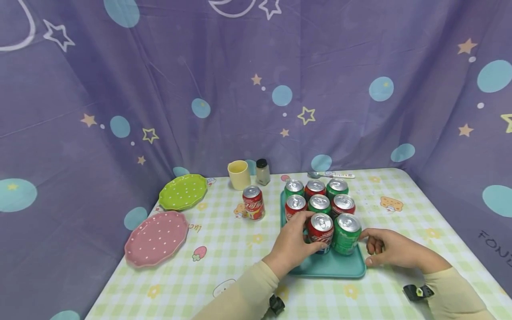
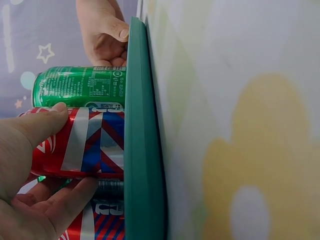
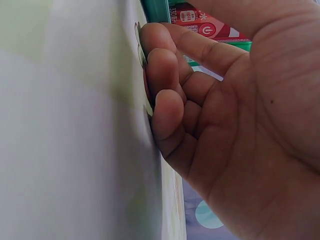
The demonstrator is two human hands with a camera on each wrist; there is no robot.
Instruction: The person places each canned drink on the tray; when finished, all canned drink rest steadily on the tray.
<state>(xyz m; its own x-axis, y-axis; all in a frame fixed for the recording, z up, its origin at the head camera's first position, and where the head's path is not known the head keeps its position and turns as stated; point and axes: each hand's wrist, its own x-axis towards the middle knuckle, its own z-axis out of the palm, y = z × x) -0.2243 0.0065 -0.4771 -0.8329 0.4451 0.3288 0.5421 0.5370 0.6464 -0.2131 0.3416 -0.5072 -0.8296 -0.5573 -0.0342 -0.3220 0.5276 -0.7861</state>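
A teal tray [image 1: 326, 266] carries several red and green soda cans in rows. My left hand [image 1: 291, 244] grips a red soda can [image 1: 321, 235] in the front row, thumb on one side and fingers on the other. Beside it on the tray stands a green soda can [image 2: 80, 87]. At the tray's right edge is my right hand [image 1: 394, 250], its fingers loosely curled and its thumb near the rim. In the right wrist view, the fingertips [image 3: 167, 112] are down at the tablecloth; whether the index finger touches the green can, I cannot tell.
Another red can [image 1: 254, 203] stands left of the tray. Behind it are a yellow cup [image 1: 240, 175] and a black-lidded jar [image 1: 262, 173]. A spoon [image 1: 332, 175] lies at the back. Green [image 1: 183, 192] and pink [image 1: 157, 240] plates lie at the left edge.
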